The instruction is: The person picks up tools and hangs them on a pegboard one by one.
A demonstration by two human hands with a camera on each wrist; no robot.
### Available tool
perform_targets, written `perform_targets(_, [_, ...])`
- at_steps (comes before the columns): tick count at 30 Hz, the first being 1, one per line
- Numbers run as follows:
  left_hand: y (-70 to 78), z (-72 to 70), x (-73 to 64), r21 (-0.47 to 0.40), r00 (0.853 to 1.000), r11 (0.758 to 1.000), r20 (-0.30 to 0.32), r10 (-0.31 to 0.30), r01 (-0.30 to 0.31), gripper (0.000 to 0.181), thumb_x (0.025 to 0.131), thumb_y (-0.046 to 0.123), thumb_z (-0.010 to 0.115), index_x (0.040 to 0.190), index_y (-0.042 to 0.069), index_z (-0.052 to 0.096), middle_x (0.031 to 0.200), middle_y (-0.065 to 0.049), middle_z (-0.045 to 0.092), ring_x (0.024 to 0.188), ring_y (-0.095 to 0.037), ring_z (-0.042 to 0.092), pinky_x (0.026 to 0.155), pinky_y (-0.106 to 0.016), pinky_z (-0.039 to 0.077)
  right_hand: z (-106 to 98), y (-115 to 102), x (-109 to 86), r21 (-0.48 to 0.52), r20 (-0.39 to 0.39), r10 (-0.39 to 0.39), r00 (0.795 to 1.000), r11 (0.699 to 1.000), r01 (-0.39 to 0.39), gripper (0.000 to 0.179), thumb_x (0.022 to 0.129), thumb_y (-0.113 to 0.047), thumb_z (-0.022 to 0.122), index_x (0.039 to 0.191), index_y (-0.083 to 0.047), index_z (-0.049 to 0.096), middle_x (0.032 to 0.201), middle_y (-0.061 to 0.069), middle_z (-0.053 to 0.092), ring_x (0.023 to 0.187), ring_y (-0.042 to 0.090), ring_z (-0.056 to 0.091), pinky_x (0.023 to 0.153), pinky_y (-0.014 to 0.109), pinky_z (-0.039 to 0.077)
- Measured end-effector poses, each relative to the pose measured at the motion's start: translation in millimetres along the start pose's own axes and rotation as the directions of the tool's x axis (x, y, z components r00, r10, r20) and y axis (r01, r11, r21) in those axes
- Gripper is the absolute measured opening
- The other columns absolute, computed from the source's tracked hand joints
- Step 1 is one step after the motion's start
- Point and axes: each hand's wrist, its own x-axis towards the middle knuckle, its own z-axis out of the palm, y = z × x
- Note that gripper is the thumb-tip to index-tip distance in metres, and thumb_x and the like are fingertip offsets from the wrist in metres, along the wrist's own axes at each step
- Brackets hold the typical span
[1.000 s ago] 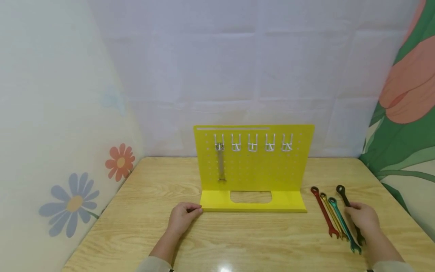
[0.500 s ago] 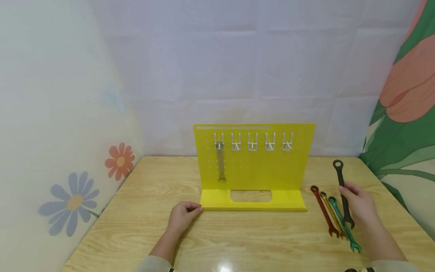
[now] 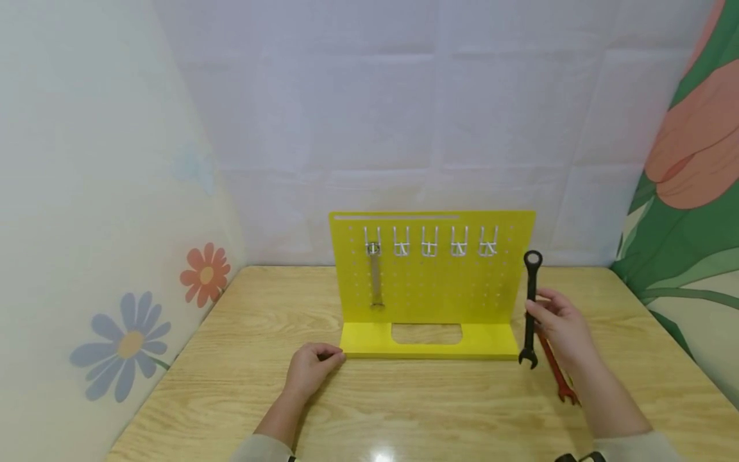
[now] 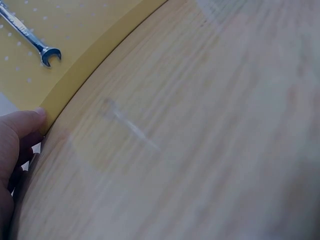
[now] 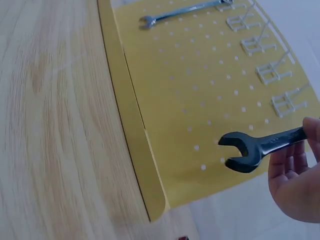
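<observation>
My right hand (image 3: pixel 564 328) holds a black combination wrench (image 3: pixel 530 282) by the middle of its shaft, ring end up. It is raised off the table at the right edge of a yellow pegboard stand (image 3: pixel 439 292). In the right wrist view, the open-end jaw of the wrench points toward the board, with thumb and fingers around the shaft. My left hand (image 3: pixel 312 372) pinches the stand's front left corner. From the leftmost hook hangs a silver wrench (image 3: pixel 376 279); the other white hooks (image 5: pixel 287 102) are bare.
Below the right hand, a red wrench (image 3: pixel 557 372) lies on the wooden table (image 3: pixel 427 410); the wrenches beside it are mostly hidden by the hand and forearm. A pale cloth (image 3: pixel 392 128) hangs behind the stand, and flower-patterned panels (image 3: pixel 127 343) flank the table.
My right hand has lifted the black wrench from beside the others on the table and carried it left, bringing it more upright near the board. The left hand stays at the stand's corner.
</observation>
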Motion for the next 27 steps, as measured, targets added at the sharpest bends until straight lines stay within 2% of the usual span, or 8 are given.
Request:
perform_targets(3, [0.1,0.1,-0.1,-0.002,1.0,1.0,0.002,-0.001,0.001,0.008,0.085,0.016,0.076,0.085,0.009,0.077,0.087,-0.002,0.075,0.083,-0.012,0.063,0.075,-0.025,0.051,12,-3,-0.5,-0.007,0.019,-0.023,1.0,1.0,0.023,0.017,0.095,-0.027,0.066,0.107,-0.035,0.058,0.087,-0.014,0.057,0.081,0.001,0.057,0.072,0.019,0.051])
perform_targets(8, [0.3,0.0,-0.4,0.008,1.0,1.0,0.001,-0.002,0.002,0.008,0.085,0.017,0.076,0.085,0.009,0.077,0.087,-0.001,0.074,0.083,-0.011,0.062,0.075,-0.026,0.05,26,-10,-1.9,-0.033,0.052,-0.008,0.999,0.999,0.01,0.017,0.096,-0.023,0.063,0.104,-0.037,0.057,0.088,-0.016,0.055,0.082,0.0,0.057,0.075,0.02,0.052])
perform_targets(11, [0.8,-0.3,-0.5,0.006,1.0,1.0,0.002,-0.005,0.005,0.008,0.085,0.017,0.076,0.085,0.009,0.077,0.086,-0.001,0.074,0.083,-0.011,0.063,0.075,-0.026,0.051,33,-11,-0.7,-0.062,0.063,0.001,0.998,0.998,0.003,0.02,0.098,-0.022,0.061,0.117,-0.027,0.056,0.09,-0.015,0.054,0.084,-0.001,0.057,0.076,0.019,0.052])
perform_targets(16, [1.6,-0.8,-0.7,-0.005,1.0,1.0,-0.001,-0.007,0.007,0.007,0.085,0.016,0.076,0.085,0.009,0.077,0.085,-0.002,0.074,0.081,-0.011,0.063,0.073,-0.025,0.051,49,-14,1.7,-0.098,0.072,0.016,0.997,0.995,-0.009,0.046,0.099,-0.021,0.059,0.138,-0.002,0.042,0.093,-0.013,0.053,0.084,-0.001,0.056,0.077,0.018,0.052])
perform_targets(27, [0.9,0.1,-0.6,0.001,1.0,1.0,-0.002,0.002,-0.002,0.007,0.085,0.015,0.076,0.085,0.009,0.077,0.086,-0.002,0.074,0.082,-0.011,0.063,0.074,-0.025,0.051,80,-18,4.8,-0.08,0.123,0.017,0.992,0.997,-0.007,0.045,0.099,-0.014,0.057,0.139,0.002,0.044,0.096,-0.008,0.056,0.084,0.001,0.059,0.077,0.019,0.053])
